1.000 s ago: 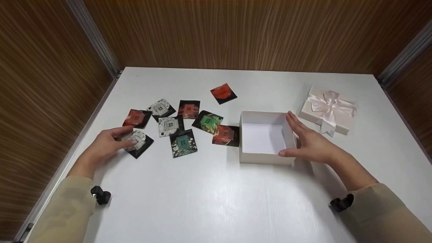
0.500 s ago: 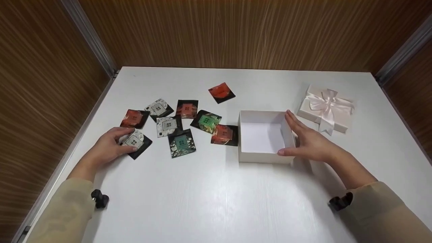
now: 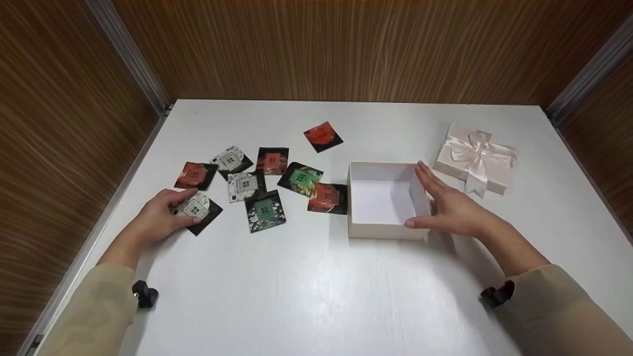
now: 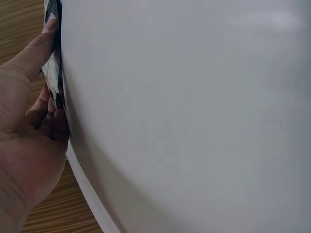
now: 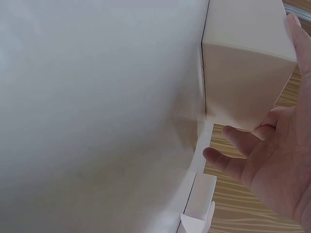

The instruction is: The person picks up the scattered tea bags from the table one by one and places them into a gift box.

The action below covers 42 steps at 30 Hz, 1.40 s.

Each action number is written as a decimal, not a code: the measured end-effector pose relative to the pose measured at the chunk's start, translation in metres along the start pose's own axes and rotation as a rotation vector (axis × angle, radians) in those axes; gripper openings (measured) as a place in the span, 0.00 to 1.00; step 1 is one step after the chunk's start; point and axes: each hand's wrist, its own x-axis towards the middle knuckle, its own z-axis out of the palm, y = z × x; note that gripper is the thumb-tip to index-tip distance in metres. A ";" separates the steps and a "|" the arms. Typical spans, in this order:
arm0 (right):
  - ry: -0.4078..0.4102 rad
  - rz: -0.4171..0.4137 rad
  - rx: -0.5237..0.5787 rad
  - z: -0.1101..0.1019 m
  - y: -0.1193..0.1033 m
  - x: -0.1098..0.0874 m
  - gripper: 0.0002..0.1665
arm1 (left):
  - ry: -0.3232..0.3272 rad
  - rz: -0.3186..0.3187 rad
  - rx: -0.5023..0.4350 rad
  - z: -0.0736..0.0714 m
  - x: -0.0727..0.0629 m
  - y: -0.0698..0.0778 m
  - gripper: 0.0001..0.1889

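Note:
In the head view my left hand [image 3: 159, 215] holds a black and white floral sachet [image 3: 203, 209] lying at the left of the table. Its thumb lies on the near side and the index finger at the far corner. The left wrist view shows the thumb on the packet [image 4: 52, 63] and the other fingers curled low beside it. My right hand [image 3: 454, 210] rests against the right wall of an open white box [image 3: 383, 231], fingers straight along that side, thumb at the near rim. The box's visible inside holds nothing.
Several more sachets [image 3: 266, 211], red, green and white patterned, lie between the left hand and the box. One red sachet [image 3: 323, 137] lies farther back. A pale lid with a ribbon bow [image 3: 478, 154] sits at the back right. Wood-grain panels [image 3: 316, 49] enclose the table.
My left hand has closed in on the black and white sachet, its thumb now over the near edge. The right hand stays against the box. The whole view has shifted slightly.

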 end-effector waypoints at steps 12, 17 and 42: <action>0.003 -0.005 0.015 0.002 0.002 0.000 0.76 | -0.055 -0.062 -0.076 -0.008 0.001 0.012 0.41; -0.004 -0.012 0.030 0.002 -0.001 0.000 0.76 | -0.027 -0.045 -0.086 -0.016 -0.001 0.019 0.38; 0.014 -0.011 0.028 0.004 0.004 0.001 0.76 | 0.076 0.188 -0.125 -0.004 0.038 0.157 0.21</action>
